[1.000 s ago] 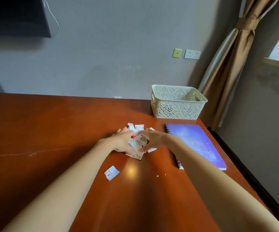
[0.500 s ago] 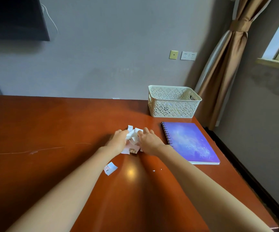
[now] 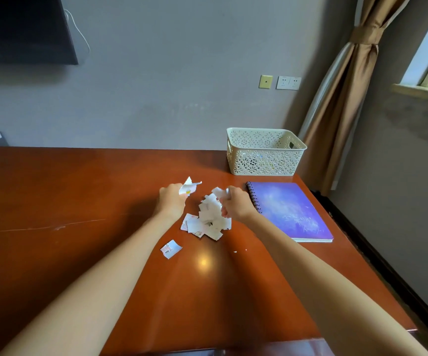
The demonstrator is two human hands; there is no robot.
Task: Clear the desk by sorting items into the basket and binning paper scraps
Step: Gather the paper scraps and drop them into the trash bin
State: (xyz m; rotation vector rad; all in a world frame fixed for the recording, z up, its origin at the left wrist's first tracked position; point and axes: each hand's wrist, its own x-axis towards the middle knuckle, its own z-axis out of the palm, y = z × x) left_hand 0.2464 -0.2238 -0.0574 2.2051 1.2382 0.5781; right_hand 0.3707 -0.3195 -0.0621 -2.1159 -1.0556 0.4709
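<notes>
A heap of white paper scraps (image 3: 209,219) lies in the middle of the red-brown desk (image 3: 66,201). My left hand (image 3: 171,201) grips a few scraps that stick out above its fingers, just left of the heap. On the heap's right side, my right hand (image 3: 236,204) holds more scraps, with loose pieces hanging down from it onto the heap. One printed scrap (image 3: 171,249) lies alone nearer to me. The white lattice basket (image 3: 264,163) stands at the desk's far right, and a purple spiral notebook (image 3: 288,210) lies flat in front of it.
The desk's right edge runs close beside the notebook, with dark floor below. A brown curtain (image 3: 343,98) hangs behind the basket. A dark screen (image 3: 22,29) is mounted on the wall at upper left. Two tiny paper flecks (image 3: 239,251) lie near my right forearm.
My hands, pressed together over the scraps before, have drawn apart and risen, each with scraps in it. Loose pieces now lie spread in a heap between them.
</notes>
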